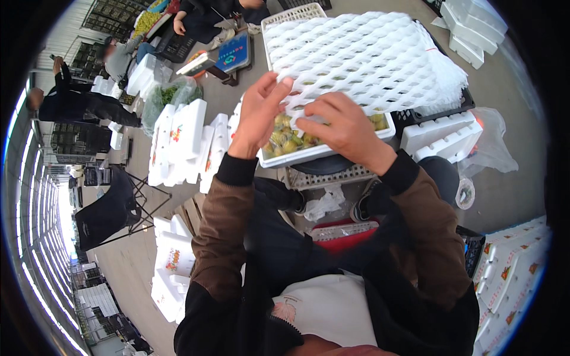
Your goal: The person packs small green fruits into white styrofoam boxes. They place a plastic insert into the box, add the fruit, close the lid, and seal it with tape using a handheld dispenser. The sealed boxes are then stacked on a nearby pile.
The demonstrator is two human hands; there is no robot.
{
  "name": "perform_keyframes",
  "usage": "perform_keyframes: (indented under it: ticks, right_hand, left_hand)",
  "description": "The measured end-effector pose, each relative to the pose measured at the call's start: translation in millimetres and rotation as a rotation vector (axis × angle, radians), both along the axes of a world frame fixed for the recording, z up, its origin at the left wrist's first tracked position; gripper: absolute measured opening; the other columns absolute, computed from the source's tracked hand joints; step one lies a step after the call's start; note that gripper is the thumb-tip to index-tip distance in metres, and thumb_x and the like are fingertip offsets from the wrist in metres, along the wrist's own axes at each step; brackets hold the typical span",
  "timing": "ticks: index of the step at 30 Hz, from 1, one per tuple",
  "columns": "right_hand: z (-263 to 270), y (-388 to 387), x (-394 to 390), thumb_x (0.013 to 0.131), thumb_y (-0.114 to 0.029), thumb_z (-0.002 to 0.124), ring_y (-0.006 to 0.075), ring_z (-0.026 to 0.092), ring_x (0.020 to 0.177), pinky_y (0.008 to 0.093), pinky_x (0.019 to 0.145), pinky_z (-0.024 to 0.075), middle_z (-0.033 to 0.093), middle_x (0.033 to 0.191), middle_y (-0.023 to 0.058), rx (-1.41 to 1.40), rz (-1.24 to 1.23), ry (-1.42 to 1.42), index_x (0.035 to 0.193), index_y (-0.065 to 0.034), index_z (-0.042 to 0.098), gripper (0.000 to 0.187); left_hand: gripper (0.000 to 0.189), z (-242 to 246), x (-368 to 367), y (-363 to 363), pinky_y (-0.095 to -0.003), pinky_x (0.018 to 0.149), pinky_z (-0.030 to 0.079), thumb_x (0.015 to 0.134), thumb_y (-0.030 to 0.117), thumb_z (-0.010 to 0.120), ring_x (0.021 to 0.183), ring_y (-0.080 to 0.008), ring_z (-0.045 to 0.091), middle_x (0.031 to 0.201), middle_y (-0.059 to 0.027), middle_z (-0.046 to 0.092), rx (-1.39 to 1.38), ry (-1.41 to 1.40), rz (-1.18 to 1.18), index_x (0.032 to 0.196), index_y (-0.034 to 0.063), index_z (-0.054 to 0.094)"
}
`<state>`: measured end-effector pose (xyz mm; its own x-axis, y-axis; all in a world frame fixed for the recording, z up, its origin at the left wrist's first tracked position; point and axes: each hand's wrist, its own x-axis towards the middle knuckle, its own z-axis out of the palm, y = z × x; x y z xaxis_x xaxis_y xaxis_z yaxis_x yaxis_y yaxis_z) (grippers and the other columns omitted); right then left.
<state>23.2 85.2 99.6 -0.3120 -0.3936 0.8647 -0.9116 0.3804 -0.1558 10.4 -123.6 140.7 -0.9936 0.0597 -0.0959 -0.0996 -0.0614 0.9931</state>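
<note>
A white foam netting sheet (347, 58) spreads over a white foam box (311, 153) filled with green-yellow fruit (285, 144). My left hand (260, 111) pinches the near left edge of the netting between thumb and fingers. Bent over the fruit, my right hand (345, 129) has its fingers curled at the netting's near edge; what lies between them is partly hidden. More netting is layered at the right, over a black crate. The box rests on a dark round support above a perforated white crate (325, 178).
White foam boxes and lids stand at left (178, 138), lower left (173, 262) and right (441, 135). A blue-topped scale (234, 51) stands beyond. A folding chair (109, 209) is at left. Printed cartons (507, 276) are stacked at lower right. Other people are at upper left.
</note>
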Motion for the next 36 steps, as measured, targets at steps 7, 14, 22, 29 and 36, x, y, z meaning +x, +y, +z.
perform_keyframes:
  ticks: [7, 14, 22, 29, 36]
  right_hand:
    - [-8, 12, -12, 0.085, -0.011, 0.073, 0.0292, 0.062, 0.113, 0.0424, 0.095, 0.0527, 0.065, 0.117, 0.0053, 0.16, -0.126, -0.134, 0.112, -0.0135, 0.074, 0.028]
    - [-17, 17, -28, 0.085, -0.016, 0.083, 0.0304, 0.063, 0.114, 0.0406, 0.092, 0.0546, 0.066, 0.123, 0.0065, 0.176, -0.084, -0.258, 0.117, -0.013, 0.073, 0.034]
    - [-37, 23, -38, 0.089, -0.014, 0.082, 0.0162, 0.068, 0.093, 0.0313, 0.081, 0.0556, 0.069, 0.104, 0.0022, -0.264, 0.189, -1.013, 0.107, -0.0061, 0.07, 0.023]
    - [1, 75, -70, 0.092, -0.012, 0.081, 0.0111, 0.064, 0.088, 0.0266, 0.082, 0.052, 0.068, 0.098, 0.0018, -0.824, -0.189, -0.729, 0.108, -0.0032, 0.069, 0.021]
    - [3, 221, -133, 0.096, -0.009, 0.07, 0.0332, 0.066, 0.109, 0.0418, 0.096, 0.0508, 0.07, 0.115, 0.0132, -0.322, -0.889, 0.292, 0.118, -0.0087, 0.071, 0.022]
  left_hand:
    - [0.022, -48, -24, -39, -0.0217, 0.067, 0.05, 0.098, 0.014, 0.079, 0.078, -0.0053, 0.065, 0.097, -0.0028, 0.074, 0.108, 0.028, 0.249, 0.11, -0.0028, 0.071]
    - [0.035, -65, -23, -39, -0.0286, 0.084, 0.05, 0.107, 0.032, 0.065, 0.098, -0.0073, 0.063, 0.112, -0.0023, 0.071, 0.317, -0.043, 0.141, 0.12, -0.0003, 0.066]
    - [0.032, -60, -13, -34, -0.032, 0.099, 0.053, 0.106, 0.013, 0.064, 0.118, -0.0182, 0.066, 0.13, -0.0083, 0.068, 0.375, 0.021, -0.107, 0.136, 0.0009, 0.058]
    - [0.031, -64, -14, -45, -0.032, 0.099, 0.054, 0.102, 0.005, 0.064, 0.11, -0.0183, 0.069, 0.126, -0.0088, 0.071, 0.154, 0.048, 0.054, 0.132, -0.0018, 0.062]
    - [0.052, -55, -20, -87, -0.0495, 0.113, 0.049, 0.094, -0.004, 0.05, 0.129, -0.0346, 0.06, 0.145, -0.0186, 0.058, 0.561, -0.037, 0.104, 0.147, -0.0028, 0.048]
